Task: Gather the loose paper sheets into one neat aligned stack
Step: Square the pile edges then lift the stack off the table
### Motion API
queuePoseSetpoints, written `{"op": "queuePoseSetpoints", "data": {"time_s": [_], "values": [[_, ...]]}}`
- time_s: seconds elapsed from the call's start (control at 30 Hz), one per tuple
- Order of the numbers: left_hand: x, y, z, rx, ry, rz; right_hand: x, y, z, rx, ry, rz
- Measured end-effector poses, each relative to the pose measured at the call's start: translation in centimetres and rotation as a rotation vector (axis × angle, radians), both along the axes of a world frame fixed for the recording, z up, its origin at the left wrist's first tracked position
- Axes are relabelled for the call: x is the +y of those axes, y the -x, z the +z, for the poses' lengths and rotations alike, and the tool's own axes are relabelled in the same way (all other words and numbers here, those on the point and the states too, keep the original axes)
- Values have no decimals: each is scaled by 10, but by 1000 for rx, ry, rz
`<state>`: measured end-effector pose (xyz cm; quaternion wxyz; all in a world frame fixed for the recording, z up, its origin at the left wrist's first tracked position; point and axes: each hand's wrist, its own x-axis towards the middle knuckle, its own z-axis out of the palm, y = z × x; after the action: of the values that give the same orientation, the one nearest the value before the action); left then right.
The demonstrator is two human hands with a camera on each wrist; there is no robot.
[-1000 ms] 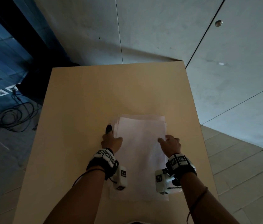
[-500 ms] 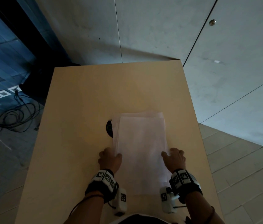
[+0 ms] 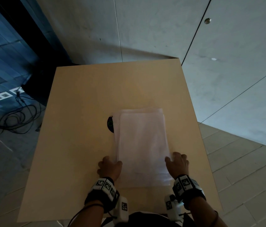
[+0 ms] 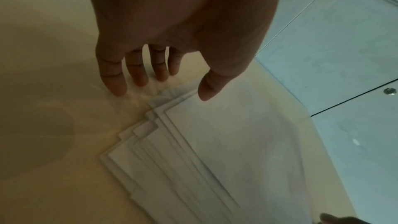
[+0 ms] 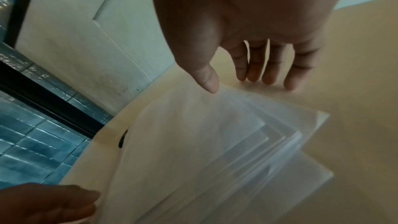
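Observation:
A pile of white paper sheets (image 3: pixel 143 145) lies lengthwise on the wooden table (image 3: pixel 83 145). Its edges are uneven: in the left wrist view several sheet edges (image 4: pixel 150 142) step out to the left, and in the right wrist view the near corners (image 5: pixel 297 139) are staggered and blurred. My left hand (image 3: pixel 109 166) sits at the pile's left edge near its near end, fingers (image 4: pixel 137 77) straight down on the table, thumb over the top sheet. My right hand (image 3: pixel 177 163) mirrors it at the right edge, fingers (image 5: pixel 267 77) on the table, thumb touching the top sheet.
A black round cable port (image 3: pixel 110 124) in the tabletop is partly covered by the pile's far left corner. The table's right edge (image 3: pixel 201 145) runs close to the pile. Cables (image 3: pixel 14 118) lie on the floor to the left. A grey wall stands beyond the table.
Both hands have slid back toward me along the pile's side edges, from about its middle to near its near end. The black port, earlier hidden by my left hand, now shows.

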<state>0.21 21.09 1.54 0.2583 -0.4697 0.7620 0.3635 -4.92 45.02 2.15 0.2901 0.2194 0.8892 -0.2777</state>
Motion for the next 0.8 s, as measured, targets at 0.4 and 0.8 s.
{"op": "queuePoseSetpoints", "data": {"time_s": [0.4,0.8], "values": [[11,-17,2,15,-9,-83,-4,-12,1,-24,58,-22],[5,-2,-4,28,-155,-85,-17,-3,2,-80,129,-68]]}}
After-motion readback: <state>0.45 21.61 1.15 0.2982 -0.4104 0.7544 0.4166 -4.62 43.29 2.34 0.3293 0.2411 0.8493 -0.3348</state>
